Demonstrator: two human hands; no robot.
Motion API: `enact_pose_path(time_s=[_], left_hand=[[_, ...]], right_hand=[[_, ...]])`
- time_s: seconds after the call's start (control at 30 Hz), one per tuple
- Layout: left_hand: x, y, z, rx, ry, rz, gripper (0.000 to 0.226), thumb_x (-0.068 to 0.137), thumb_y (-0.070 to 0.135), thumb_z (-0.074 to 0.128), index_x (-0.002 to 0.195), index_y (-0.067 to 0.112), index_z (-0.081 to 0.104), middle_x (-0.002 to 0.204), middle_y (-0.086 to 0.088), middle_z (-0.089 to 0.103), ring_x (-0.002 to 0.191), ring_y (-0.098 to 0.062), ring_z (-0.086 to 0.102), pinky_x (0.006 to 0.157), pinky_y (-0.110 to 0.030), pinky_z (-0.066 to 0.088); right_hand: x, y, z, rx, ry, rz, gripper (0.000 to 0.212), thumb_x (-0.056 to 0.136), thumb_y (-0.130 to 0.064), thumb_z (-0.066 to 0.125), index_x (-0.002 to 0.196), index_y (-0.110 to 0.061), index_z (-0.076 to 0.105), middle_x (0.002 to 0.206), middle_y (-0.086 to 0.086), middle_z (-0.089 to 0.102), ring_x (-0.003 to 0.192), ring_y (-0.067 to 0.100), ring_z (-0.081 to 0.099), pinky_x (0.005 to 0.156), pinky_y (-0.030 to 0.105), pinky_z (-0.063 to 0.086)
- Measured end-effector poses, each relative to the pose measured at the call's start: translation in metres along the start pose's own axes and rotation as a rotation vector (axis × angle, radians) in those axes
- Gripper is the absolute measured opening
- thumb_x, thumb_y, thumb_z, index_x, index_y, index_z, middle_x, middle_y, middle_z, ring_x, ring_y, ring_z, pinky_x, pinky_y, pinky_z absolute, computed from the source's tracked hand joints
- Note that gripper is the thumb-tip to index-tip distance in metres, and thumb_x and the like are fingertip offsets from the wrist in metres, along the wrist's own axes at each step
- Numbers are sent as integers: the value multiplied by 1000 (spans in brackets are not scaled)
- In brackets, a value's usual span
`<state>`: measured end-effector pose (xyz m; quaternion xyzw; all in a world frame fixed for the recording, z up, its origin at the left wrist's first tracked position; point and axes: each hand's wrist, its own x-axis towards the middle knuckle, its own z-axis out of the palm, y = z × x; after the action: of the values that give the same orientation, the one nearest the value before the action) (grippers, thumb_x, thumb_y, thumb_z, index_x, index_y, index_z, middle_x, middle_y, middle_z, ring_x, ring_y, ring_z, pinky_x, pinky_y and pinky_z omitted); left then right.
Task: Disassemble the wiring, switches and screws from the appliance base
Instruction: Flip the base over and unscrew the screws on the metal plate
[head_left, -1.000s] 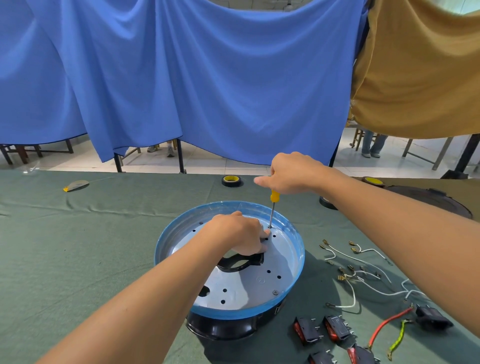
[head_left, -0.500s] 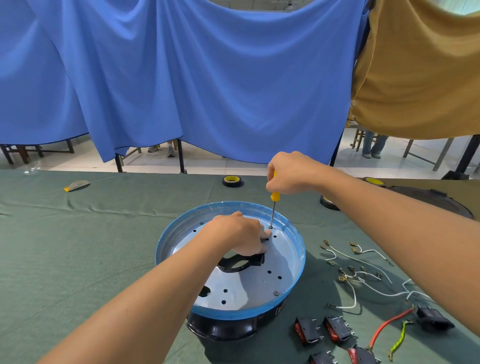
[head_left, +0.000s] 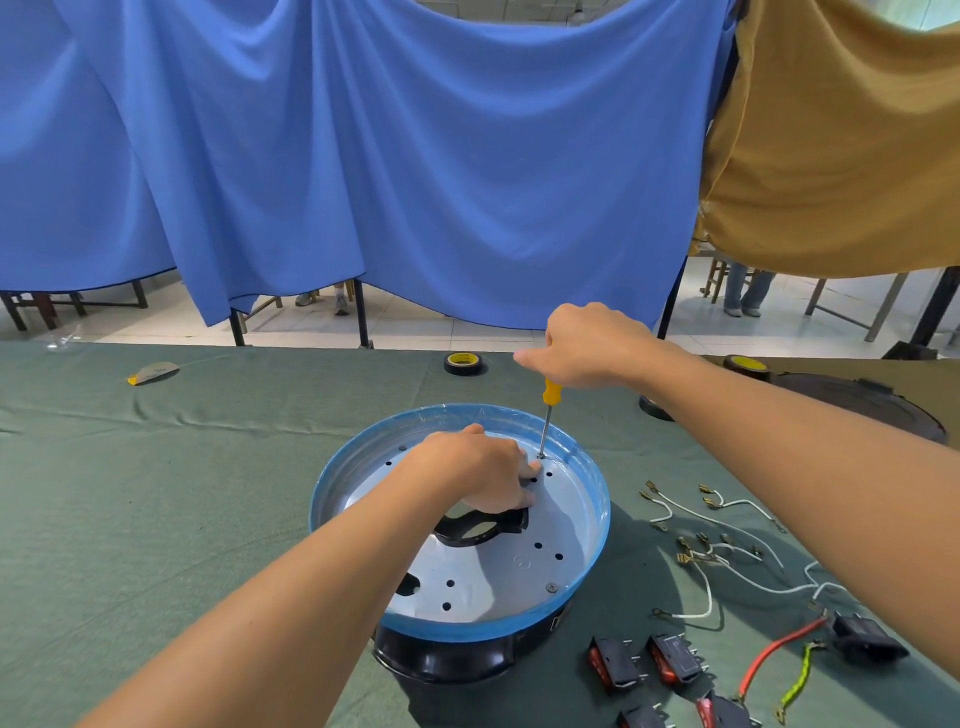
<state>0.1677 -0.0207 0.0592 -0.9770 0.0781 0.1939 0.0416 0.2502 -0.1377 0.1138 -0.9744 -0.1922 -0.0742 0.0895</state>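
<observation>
Round base (head_left: 467, 630) at centre of a green-clothed bench (head_left: 156, 519), blue rim up, pale metal plate inside. Right hand (head_left: 587, 345) above the rim at 12 o'clock, fist wrapped round the yellow handle of a screwdriver (head_left: 546, 410). Shaft near upright, tip seated on a screw (head_left: 541, 456) at 1 o'clock on the plate. Left hand (head_left: 478, 470) down on the plate just beside the tip, fingers curled, fingertips touching metal; impossible to tell whether pinching anything. Two more screws (head_left: 552, 587) in the plate, at 5 and 10 o'clock. Already out and lying on the cloth from 3 to 5 o'clock of the base: white wires (head_left: 709, 597), black switches (head_left: 675, 662).

Likely step: backing out this screw. To do it well: press straight down along the shaft, turn anticlockwise, avoid tilting, to prevent the tip slipping out. Brace the base with the left hand against spinning, fingertips just clear of the tip. Once loose, lift the screw with the fingers and set it by the other parts
</observation>
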Motion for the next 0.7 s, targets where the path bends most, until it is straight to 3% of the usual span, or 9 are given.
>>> enact_pose_path(time_s=[0.07,0.13,0.2,0.33,0.47,0.6,0.7], left_hand=[[0,0,0,3,-1,-2,50,103,47,31,151,43,19,159,16,21,144,-23,12,112,-53,26],[0,0,0,0,-2,-5,50,103,47,31,151,43,19,159,16,20,145,-23,12,111,-53,26],[1,0,-1,-2,0,-2,50,103,47,31,152,43,19,159,15,21,145,-23,13,110,-53,26],[1,0,0,-7,-2,-5,50,103,47,31,151,44,19,159,17,20,145,-23,10,111,-53,24],[2,-1,0,-6,-1,-8,51,102,48,32,151,44,20,158,16,21,144,-23,13,112,-54,26],[2,-1,0,-1,2,-3,50,103,48,31,152,44,20,159,16,21,144,-24,13,112,-53,26],[1,-1,0,7,-3,0,50,103,47,30,152,44,18,159,17,19,145,-24,12,111,-53,25]], right_hand=[[1,1,2,31,2,-13,31,85,-35,58,66,-14,45,67,4,47,68,26,47,54,31,36],[2,1,2,69,-18,-25,15,80,-24,59,83,-9,57,80,8,58,84,29,57,64,37,48],[2,1,0,81,-53,-20,21,78,-25,59,92,-10,60,87,8,60,91,30,60,70,38,51],[1,1,0,23,-47,0,42,83,-50,58,64,-16,43,64,2,45,67,25,47,53,30,34],[3,0,0,57,-61,-24,20,79,-27,59,87,-10,62,84,8,61,88,30,60,67,39,51],[-1,-1,-2,-47,-15,37,30,77,-42,58,67,-17,45,70,0,50,62,19,45,54,28,30],[-2,0,-3,-95,29,60,27,80,-37,56,66,-17,44,72,1,49,61,17,42,52,27,26]])
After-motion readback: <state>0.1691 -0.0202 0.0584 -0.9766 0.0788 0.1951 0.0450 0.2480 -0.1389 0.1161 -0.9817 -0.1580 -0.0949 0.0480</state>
